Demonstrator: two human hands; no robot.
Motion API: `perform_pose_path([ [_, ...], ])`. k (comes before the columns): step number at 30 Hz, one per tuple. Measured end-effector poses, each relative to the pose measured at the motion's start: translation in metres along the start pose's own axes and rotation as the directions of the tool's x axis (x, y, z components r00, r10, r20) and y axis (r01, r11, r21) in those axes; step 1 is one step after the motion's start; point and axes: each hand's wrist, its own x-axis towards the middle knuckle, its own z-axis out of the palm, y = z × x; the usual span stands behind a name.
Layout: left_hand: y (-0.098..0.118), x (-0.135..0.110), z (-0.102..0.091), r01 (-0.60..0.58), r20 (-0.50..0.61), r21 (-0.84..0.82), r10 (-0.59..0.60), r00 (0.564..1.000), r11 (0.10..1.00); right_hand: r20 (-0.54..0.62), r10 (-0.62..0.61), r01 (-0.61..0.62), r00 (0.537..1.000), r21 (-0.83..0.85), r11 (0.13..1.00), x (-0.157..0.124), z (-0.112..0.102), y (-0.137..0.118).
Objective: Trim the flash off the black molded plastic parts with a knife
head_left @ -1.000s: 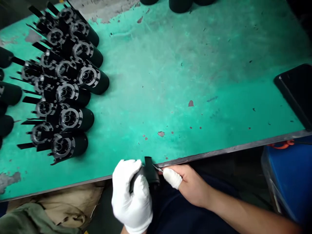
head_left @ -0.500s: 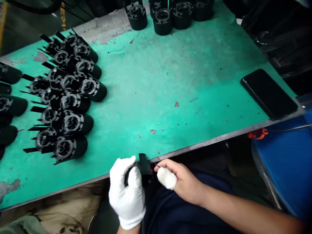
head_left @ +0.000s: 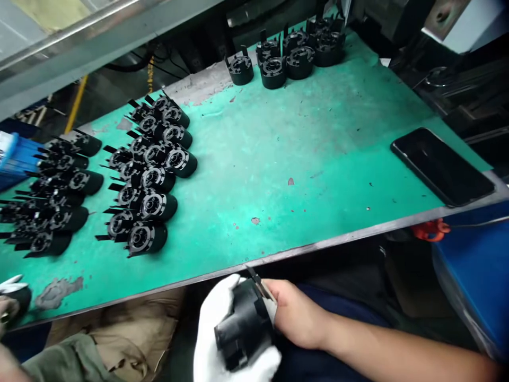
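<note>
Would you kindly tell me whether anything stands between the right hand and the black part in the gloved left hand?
Nothing visible blocks the right hand, which is close beside the black part held in the left hand; its own slim tool is near the part's edge, contact unclear.

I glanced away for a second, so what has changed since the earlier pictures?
The gloved left hand has turned the black part so more of it shows. The camera view has swung, taking in more table. Nothing was let go: the right hand still holds a thin tool. The phone and the other parts stayed put.
</note>
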Motion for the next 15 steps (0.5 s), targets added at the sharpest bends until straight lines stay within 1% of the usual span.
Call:
perform_pose_path([
  [2,0.005,0.009,0.007,-0.077,-0.101,0.173,0.096,0.990,0.982,-0.113,-0.016,0.007,0.993,-0.084,0.996,-0.009,-0.009,0.004],
  [3,0.006,0.016,0.011,-0.099,-0.131,0.275,0.140,0.982,0.956,-0.160,-0.015,-0.001,0.987,-0.102,0.995,-0.014,-0.015,0.005],
  [4,0.006,0.023,0.014,-0.124,-0.126,0.367,0.182,0.975,0.922,-0.195,0.000,-0.020,0.981,-0.101,0.995,-0.019,-0.020,0.006],
  [6,0.003,0.036,0.021,-0.188,-0.059,0.483,0.246,0.968,0.855,-0.228,0.058,-0.077,0.972,-0.078,0.994,-0.026,-0.030,0.005],
  [8,-0.004,0.042,0.029,-0.243,-0.035,0.507,0.302,0.953,0.827,-0.239,0.087,-0.116,0.967,-0.107,0.988,-0.027,-0.035,0.002],
  [9,-0.008,0.042,0.033,-0.261,-0.044,0.501,0.326,0.944,0.825,-0.234,0.070,-0.107,0.970,-0.148,0.983,-0.025,-0.036,0.000],
  [13,-0.019,0.037,0.039,-0.285,-0.121,0.432,0.369,0.922,0.855,-0.149,-0.054,0.008,0.987,-0.295,0.955,-0.010,-0.035,-0.007],
  [15,-0.020,0.036,0.040,-0.302,-0.150,0.399,0.386,0.910,0.866,-0.126,-0.082,0.031,0.989,-0.361,0.932,-0.003,-0.035,-0.006],
])
